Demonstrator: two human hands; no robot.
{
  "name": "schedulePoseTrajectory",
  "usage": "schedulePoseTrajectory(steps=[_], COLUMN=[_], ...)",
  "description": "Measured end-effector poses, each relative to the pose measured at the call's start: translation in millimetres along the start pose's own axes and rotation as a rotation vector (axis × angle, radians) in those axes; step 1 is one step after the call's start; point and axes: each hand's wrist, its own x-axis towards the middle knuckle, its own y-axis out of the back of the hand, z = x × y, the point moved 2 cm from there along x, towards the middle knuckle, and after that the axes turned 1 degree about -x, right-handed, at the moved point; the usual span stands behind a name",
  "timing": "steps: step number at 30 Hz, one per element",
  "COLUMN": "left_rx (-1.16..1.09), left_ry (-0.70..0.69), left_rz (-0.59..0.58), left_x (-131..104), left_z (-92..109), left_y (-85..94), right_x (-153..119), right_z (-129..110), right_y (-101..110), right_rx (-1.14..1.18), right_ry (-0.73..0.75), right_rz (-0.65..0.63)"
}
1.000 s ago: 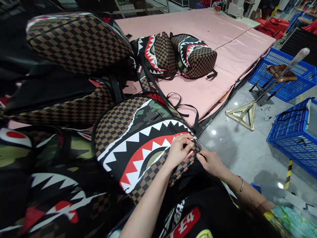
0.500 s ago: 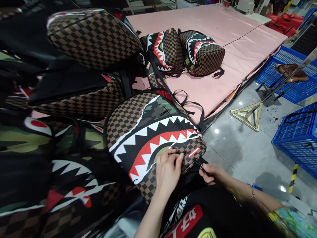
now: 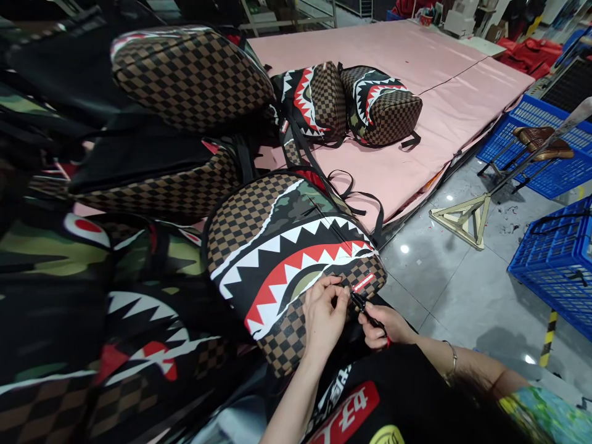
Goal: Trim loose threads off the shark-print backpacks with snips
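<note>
A backpack (image 3: 252, 225) with brown-and-black checks, camouflage and a shark-mouth print lies tilted in front of me. My left hand (image 3: 324, 314) rests on its lower front, thumb and forefinger pinched together beside the small red label (image 3: 363, 283). Whatever is between those fingertips is too small to make out. In my right hand (image 3: 382, 327) is a pair of black thread snips (image 3: 365, 308), with a bit of red showing near the palm. Their tip is close to my left fingertips, just below the label.
Two similar backpacks (image 3: 386, 102) sit on the pink-covered table (image 3: 467, 74). More bags (image 3: 192, 77) are piled on my left. To the right, blue crates (image 3: 555, 246) and a stand with a triangular base (image 3: 462, 219) are on the grey floor.
My right hand has moved left and brought the snips' tip up to my left fingertips. The left hand has shifted slightly right along the backpack, still pinched.
</note>
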Motion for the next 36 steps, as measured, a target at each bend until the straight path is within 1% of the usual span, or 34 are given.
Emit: schedulePoseTrajectory(steps=[6, 10, 15, 18, 20, 21, 22, 23, 25, 27, 28, 29, 30, 32, 34, 36], left_rx=[-0.018, -0.011, -0.013, -0.054, -0.091, -0.117, -0.149, -0.186, -0.247, -0.241, -0.213, -0.184, -0.163, -0.153, -0.151, -0.126], left_ry=[-0.010, -0.012, -0.034, -0.074, -0.098, -0.112, -0.131, -0.159, -0.247, -0.346, -0.380, -0.399, -0.402, -0.364, -0.292, -0.222], left_rz=[0.017, 0.021, 0.037, 0.065, 0.073, 0.064, 0.037, -0.018, -0.205, -0.402, -0.467, -0.496, -0.489, -0.398, -0.263, -0.174], left_x=[0.6, -1.5, -3.2, -2.8, -4.3, -6.0, -8.5, -11.7, -19.7, -28.0, -31.0, -32.8, -33.1, -30.2, -25.3, -21.6], left_z=[0.9, 2.4, 1.4, -1.0, -0.2, 1.7, 4.8, 9.1, 20.0, 29.8, 32.6, 33.6, 32.9, 27.5, 20.0, 14.2], left_y=[0.5, 1.1, -0.7, 1.2, 5.1, 7.6, 10.2, 12.5, 15.3, 16.3, 16.4, 16.3, 16.2, 16.1, 16.7, 17.1], right_x=[-3.5, -1.6, 7.1, 8.9, 5.7, 2.7, -0.9, -5.0, -13.9, -20.9, -22.7, -23.3, -22.9, -19.6, -14.4, -8.9], right_z=[6.6, 3.2, -1.5, 1.1, 2.2, 0.8, -2.7, -8.5, -26.2, -47.1, -56.7, -64.9, -71.5, -79.6, -82.5, -83.9], right_y=[3.0, 0.5, -2.0, 0.1, 2.1, 4.2, 7.7, 13.1, 29.3, 50.4, 61.7, 72.9, 83.5, 100.5, 109.8, 111.8], right_rx=[-0.010, 0.056, 0.169, 0.224, 0.192, 0.145, 0.074, -0.026, -0.292, -0.619, -0.781, -0.931, -1.059, -1.241, -1.330, -1.360], right_ry=[0.060, 0.043, -0.044, -0.045, -0.029, 0.002, 0.068, 0.162, 0.407, 0.615, 0.686, 0.737, 0.781, 0.837, 0.882, 0.933], right_rz=[0.051, 0.069, 0.018, 0.004, -0.040, -0.055, -0.042, 0.000, 0.155, 0.318, 0.379, 0.417, 0.438, 0.408, 0.326, 0.245])
